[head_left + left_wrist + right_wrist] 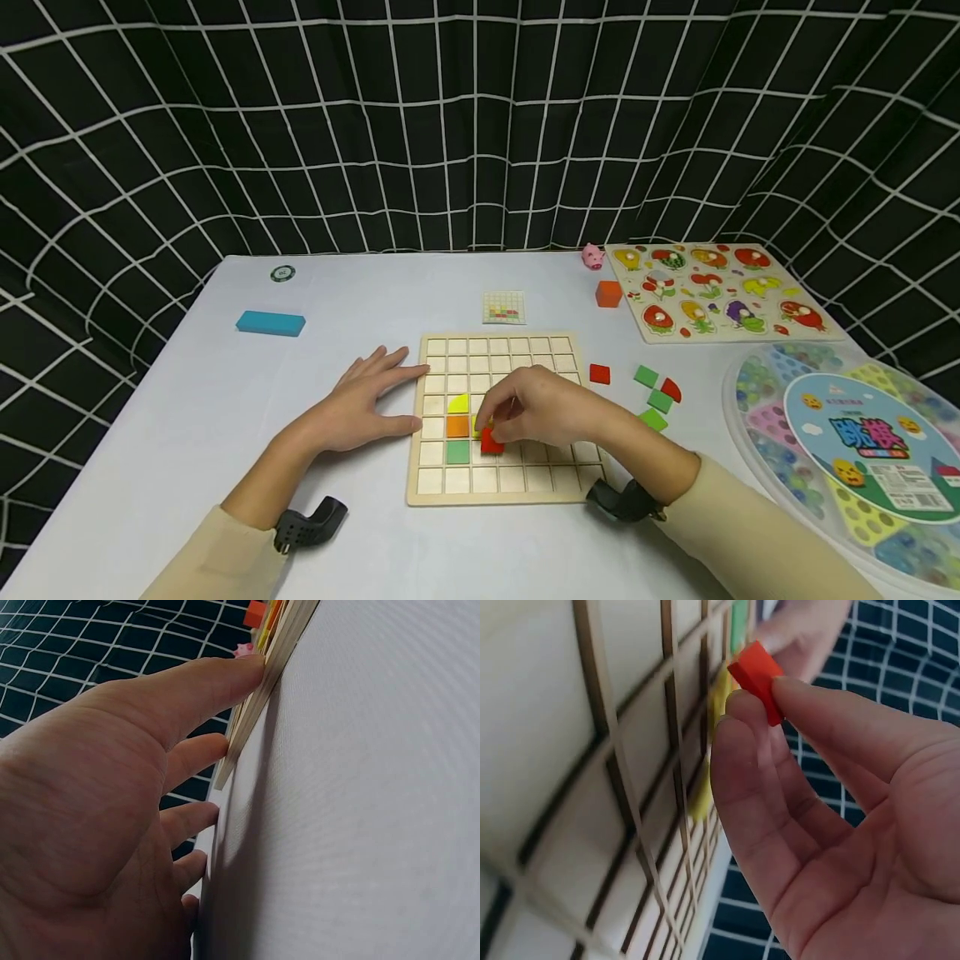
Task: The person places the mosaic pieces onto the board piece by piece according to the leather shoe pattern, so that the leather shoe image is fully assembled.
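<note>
A red square tile (pixel 759 679) is pinched between the thumb and fingers of my right hand (pixel 538 405), close over the wooden grid board (pixel 551 478). In the head view the tile sits just right of the green tile (pixel 457 452). An orange tile (pixel 457 427) lies in the cell above the green one, with a yellow quarter-round tile (pixel 458 404) above that. More yellow shows partly hidden behind my right fingers. My left hand (pixel 369 402) rests along the board's left edge, fingers spread, thumb and index fingertip touching the rim.
Loose red and green tiles (pixel 647 376) lie right of the board. A small pattern card (pixel 504 307) is behind it. Farther right are a fruit puzzle board (pixel 720 292), an orange cube (pixel 608 293), a pink pig (pixel 592 256) and a round bead box (pixel 765 450). A blue block (pixel 270 323) lies left.
</note>
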`<control>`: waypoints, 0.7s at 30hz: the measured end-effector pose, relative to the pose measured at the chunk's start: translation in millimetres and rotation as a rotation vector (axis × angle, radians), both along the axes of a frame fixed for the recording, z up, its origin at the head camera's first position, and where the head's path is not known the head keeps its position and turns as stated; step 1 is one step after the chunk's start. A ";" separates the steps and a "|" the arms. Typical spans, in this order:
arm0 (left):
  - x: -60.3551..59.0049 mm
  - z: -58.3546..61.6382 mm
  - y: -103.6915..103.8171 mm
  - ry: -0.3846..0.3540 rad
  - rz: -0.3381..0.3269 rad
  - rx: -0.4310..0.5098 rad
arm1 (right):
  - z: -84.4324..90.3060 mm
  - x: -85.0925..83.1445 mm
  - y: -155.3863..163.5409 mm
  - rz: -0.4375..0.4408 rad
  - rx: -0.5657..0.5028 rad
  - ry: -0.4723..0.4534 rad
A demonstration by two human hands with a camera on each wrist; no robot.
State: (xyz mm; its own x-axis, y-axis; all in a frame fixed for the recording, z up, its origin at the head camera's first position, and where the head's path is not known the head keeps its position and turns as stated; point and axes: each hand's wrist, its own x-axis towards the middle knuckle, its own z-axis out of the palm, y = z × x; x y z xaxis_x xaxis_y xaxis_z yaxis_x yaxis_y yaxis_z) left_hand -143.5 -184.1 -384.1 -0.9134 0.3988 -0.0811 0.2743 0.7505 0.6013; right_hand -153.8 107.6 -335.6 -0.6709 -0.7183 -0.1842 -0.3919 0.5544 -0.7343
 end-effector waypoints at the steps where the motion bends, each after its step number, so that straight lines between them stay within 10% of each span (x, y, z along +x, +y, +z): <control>1: -0.2 0.1 0.2 -0.002 0.000 0.001 | -0.9 1.0 -3.4 0.006 0.015 0.012; 21: -0.7 -2.0 0.2 0.017 -0.013 0.008 | -4.7 15.1 -23.8 0.033 0.122 0.176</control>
